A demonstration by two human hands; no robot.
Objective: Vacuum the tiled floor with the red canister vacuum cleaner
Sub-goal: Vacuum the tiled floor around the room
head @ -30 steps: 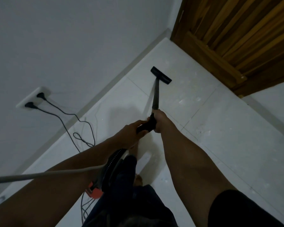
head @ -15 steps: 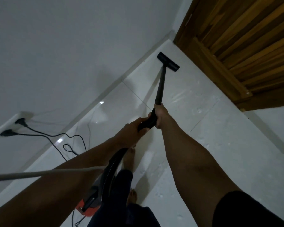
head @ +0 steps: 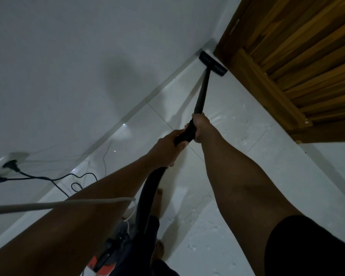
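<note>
The black wand (head: 202, 90) of the vacuum runs from my hands to the black floor nozzle (head: 212, 64), which lies on the white tiled floor (head: 247, 156) in the corner between the wall and the wooden door. My right hand (head: 201, 126) grips the wand's lower end. Just behind it, my left hand (head: 167, 148) grips the curved handle where the black hose (head: 147, 196) joins. The hose drops down to the red canister (head: 102, 265), mostly hidden behind my left arm and leg.
A wooden door (head: 297, 56) stands at the upper right. The white wall (head: 68, 66) carries a socket (head: 6, 162) with two black plugs, and their cables (head: 76, 180) trail over the floor. A pale cord (head: 58, 205) crosses my left arm. My bare feet (head: 158, 198) stand beside the canister.
The nozzle has slid forward across the tile into the corner by the door, and both hands have reached further out with the wand.
</note>
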